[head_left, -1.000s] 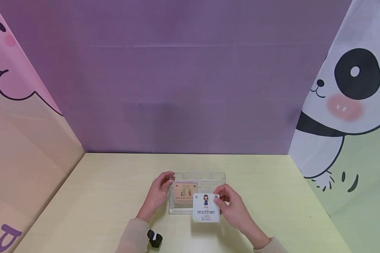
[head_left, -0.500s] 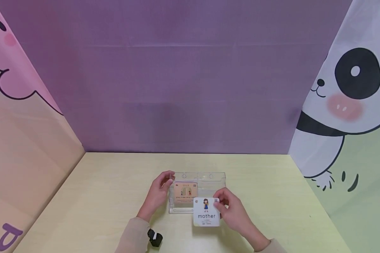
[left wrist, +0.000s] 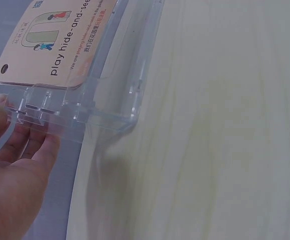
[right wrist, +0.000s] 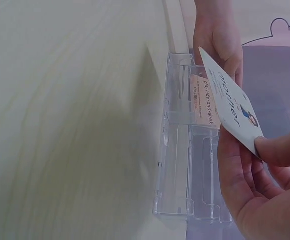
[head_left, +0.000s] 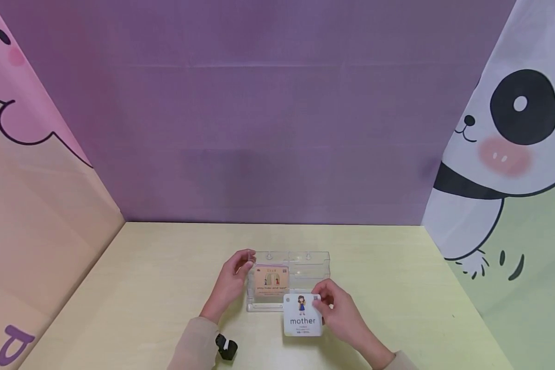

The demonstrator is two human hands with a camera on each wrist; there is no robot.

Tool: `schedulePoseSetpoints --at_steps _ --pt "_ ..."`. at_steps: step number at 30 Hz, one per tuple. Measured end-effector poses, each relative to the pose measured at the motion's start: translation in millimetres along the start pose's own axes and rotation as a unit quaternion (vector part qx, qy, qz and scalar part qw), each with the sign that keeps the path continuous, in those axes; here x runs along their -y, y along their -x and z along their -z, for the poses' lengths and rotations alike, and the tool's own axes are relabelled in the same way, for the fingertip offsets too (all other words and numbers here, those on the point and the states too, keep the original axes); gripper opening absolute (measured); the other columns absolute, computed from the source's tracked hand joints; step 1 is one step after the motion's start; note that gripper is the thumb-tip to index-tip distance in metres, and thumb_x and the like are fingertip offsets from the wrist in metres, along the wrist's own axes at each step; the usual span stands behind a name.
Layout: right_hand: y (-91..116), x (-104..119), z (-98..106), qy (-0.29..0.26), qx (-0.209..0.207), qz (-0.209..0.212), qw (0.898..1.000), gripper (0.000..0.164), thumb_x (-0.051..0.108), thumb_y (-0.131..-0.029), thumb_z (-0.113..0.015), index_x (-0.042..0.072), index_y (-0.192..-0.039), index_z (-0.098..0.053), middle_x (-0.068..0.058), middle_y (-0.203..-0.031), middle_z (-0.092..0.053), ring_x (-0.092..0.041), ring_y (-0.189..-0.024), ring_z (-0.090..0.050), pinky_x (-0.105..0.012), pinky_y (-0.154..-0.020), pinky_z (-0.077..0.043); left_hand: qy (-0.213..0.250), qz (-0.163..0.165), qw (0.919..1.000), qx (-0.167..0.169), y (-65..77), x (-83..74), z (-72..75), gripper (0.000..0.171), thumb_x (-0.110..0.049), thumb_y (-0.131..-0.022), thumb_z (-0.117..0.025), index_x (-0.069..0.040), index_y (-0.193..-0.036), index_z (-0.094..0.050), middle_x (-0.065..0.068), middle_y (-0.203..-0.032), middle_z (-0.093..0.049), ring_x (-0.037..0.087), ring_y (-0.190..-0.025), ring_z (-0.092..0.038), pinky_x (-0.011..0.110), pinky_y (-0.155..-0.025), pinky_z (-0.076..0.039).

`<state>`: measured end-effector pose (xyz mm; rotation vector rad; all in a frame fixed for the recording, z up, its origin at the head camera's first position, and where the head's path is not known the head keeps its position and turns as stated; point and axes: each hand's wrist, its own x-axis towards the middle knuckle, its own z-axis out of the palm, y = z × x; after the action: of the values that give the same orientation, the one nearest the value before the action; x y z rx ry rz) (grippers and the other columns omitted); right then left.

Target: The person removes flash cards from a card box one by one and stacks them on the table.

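While left hand grips holder, right pinches card.

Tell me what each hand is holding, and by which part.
The right hand pinches the white "mother" card by its right edge, near the top; the left hand grips the clear holder by its left end.

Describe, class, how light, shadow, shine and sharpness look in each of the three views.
Head: a soft shadow on the table near the white card, the card's smallest print unreadable; left wrist: faint glints on the holder, large words on the orange card readable; right wrist: a broad, soft-edged shadow across the table, the white card foreshortened.
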<state>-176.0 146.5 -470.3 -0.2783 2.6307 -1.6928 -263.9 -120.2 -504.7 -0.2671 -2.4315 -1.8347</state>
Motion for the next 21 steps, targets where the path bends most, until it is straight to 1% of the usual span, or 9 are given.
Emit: schedulePoseSetpoints --at_steps 10,21 --pt "2.5 -0.8 -1.4 0.005 0.009 -0.003 1.0 0.02 -0.013 -0.091 -0.064 0.003 -0.101 -0.058 -0.005 -0.083 -0.057 -0.021 -0.075 -0.055 -0.024 -0.053 -0.054 -0.008 0.003 1.0 0.0 0.5 0.2 0.1 0.031 -0.008 -0.104 -0.056 -0.006 -0.135 -0.058 0.014 -0.127 -0.064 0.033 -0.128 -0.056 0.052 -0.115 -0.038" --pt "4.6 -7.6 -3.3 0.012 0.031 -0.007 0.999 0.019 -0.011 -0.092 -0.064 0.004 -0.101 -0.057 -0.004 -0.083 -0.058 -0.021 -0.074 -0.055 -0.025 -0.052 -0.055 -0.01 -0.002 1.0 -0.002 0.5 0.1 0.1 0.031 -0.007 -0.104 -0.056 -0.004 -0.134 -0.058 0.016 -0.127 -0.064 0.034 -0.126 -0.056 0.054 -0.115 -0.038"
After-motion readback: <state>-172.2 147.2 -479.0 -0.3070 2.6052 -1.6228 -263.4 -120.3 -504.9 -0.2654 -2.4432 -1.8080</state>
